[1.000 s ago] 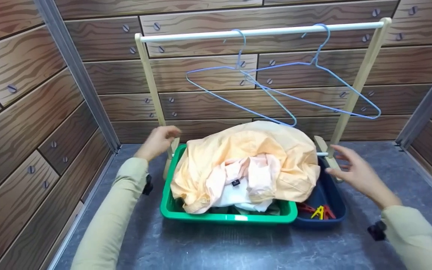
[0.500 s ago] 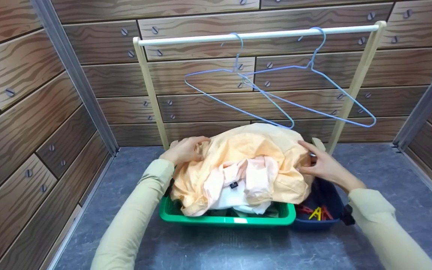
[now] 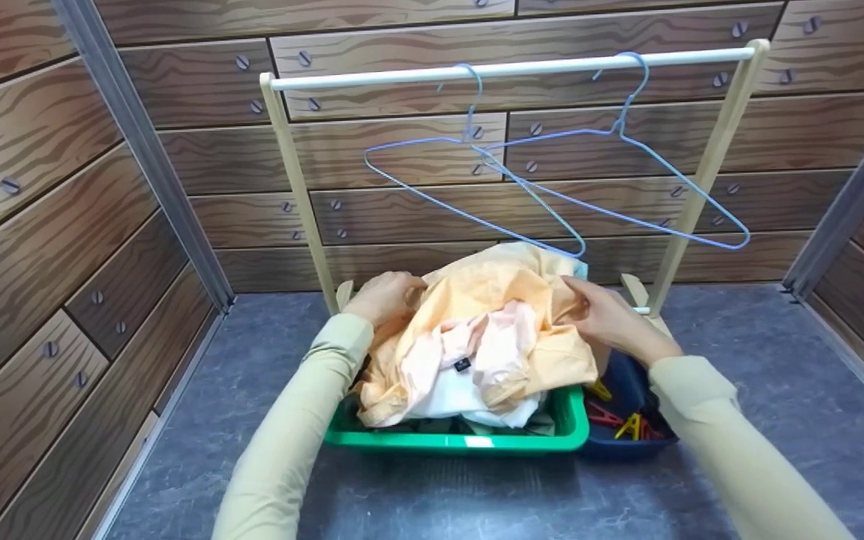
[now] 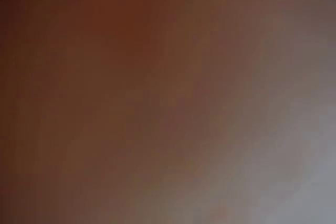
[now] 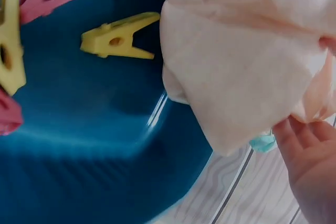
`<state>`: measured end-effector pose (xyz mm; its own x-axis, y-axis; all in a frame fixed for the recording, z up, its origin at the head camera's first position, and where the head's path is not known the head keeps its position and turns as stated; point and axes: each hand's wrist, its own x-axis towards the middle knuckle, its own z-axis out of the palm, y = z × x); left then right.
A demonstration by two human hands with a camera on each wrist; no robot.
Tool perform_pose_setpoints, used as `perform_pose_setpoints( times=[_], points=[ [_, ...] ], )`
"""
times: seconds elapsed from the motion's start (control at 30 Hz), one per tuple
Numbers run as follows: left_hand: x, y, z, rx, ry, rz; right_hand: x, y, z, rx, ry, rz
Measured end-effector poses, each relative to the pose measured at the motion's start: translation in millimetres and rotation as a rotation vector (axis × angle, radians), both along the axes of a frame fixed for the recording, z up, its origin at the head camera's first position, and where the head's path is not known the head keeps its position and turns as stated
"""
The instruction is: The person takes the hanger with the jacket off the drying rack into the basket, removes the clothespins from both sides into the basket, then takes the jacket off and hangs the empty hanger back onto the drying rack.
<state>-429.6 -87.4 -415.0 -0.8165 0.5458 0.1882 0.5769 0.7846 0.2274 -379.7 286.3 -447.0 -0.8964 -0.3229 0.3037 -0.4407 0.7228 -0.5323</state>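
Note:
A peach shirt (image 3: 503, 281) with a pale pink collar and a dark neck label lies bunched over the green basket (image 3: 469, 444). My left hand (image 3: 387, 298) grips its left side, the fingertips partly hidden in the folds. On the right side my right hand (image 3: 616, 319) pinches the cloth between thumb and fingers. The right wrist view shows the shirt's loose edge hanging beside the blue tub (image 5: 105, 145), with a bit of aqua cloth (image 5: 262, 142) by the fingers. White cloth (image 3: 443, 397) shows below the collar. The left wrist view is only a brown blur.
Two blue wire hangers, a left one (image 3: 417, 140) and a right one (image 3: 574, 133), hang on the white rail (image 3: 537, 69) of a wooden rack behind the basket. The tub holds red and yellow clothespins (image 5: 118, 40). Wood-patterned walls (image 3: 42, 285) enclose the grey floor (image 3: 777, 450).
Both hands have come in from the sides onto the shirt and taken hold of it. Its right side has been drawn inward, showing more of the tub and its clothespins.

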Motion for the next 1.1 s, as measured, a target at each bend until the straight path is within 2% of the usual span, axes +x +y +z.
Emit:
perform_pose_setpoints(
  times=[0.17, 0.4, 0.57, 0.8, 0.97, 1.1],
  points=[
    [-6.1, 4.5, -7.0, 0.008, 0.08, 0.079, -6.8, -8.0, -3.1, 0.006, -0.032, -0.019],
    [-14.6, 2.6, -12.5, 0.072, 0.104, 0.136, -13.7, -16.5, -7.1, -0.033, 0.011, -0.058],
    [-16.9, 4.4, -13.0, 0.114, 0.126, 0.138, -17.5, -20.3, -8.9, -0.063, 0.067, -0.125],
    [-15.7, 3.0, -17.2, 0.132, 0.159, 0.125, -18.8, -25.8, -11.3, -0.095, 0.214, -0.18],
    [-16.4, -5.3, -16.5, 0.234, 0.135, 0.149, -14.2, -32.8, -4.9, -0.174, 0.287, -0.217],
    [-15.2, -15.4, -11.1, 0.359, 0.111, 0.178, -9.6, -42.4, 8.1, -0.28, 0.264, -0.267]
  ],
)
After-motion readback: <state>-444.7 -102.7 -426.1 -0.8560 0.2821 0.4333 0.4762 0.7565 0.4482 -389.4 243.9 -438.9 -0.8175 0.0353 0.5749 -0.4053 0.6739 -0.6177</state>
